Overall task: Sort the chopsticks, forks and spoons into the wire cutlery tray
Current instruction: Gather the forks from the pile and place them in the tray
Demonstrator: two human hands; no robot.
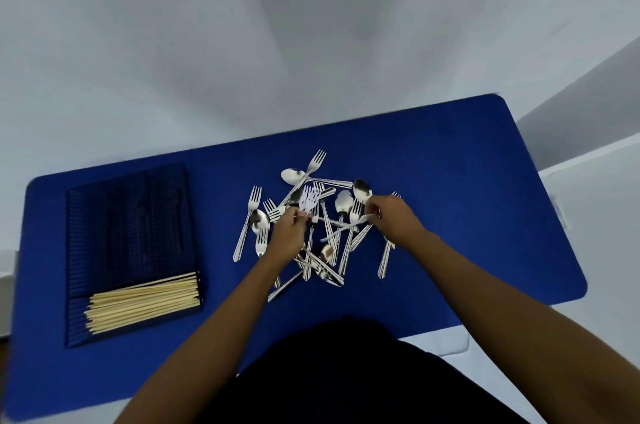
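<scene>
A loose heap of steel forks and spoons (311, 226) lies mid-table on the blue mat (450, 198). My left hand (287, 233) grips a bunch of forks (309, 199), tines pointing away from me. My right hand (389, 215) pinches a fork (346, 227) by its handle, lifted over the heap. To the left stands the dark wire cutlery tray (128, 226). Its near compartment holds several pale chopsticks (142, 302). The tray's far compartments look empty.
The mat covers a white table (588, 181) whose right part shows beyond the mat. A grey wall rises behind the table. My dark clothing (346, 371) fills the bottom centre. Stray forks (247, 222) lie at the heap's left edge.
</scene>
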